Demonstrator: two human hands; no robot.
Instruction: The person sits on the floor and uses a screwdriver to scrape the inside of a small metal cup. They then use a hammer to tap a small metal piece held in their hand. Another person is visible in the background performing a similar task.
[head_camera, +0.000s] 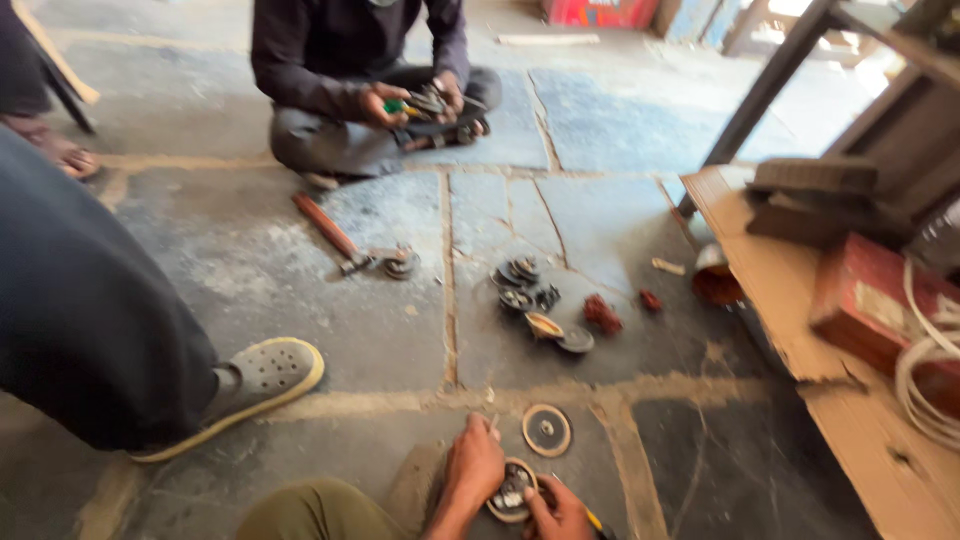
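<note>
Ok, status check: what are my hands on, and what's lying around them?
Left hand and right hand both grip a round dark metal part. Flat round metal disc lies just beyond on the stone floor. Nothing between them.

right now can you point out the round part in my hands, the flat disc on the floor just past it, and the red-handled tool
round part (512, 492), head view, on its dark centre between both hands
flat disc (547, 430), head view, on its hub
red-handled tool (325, 227), head view, mid-handle
</note>
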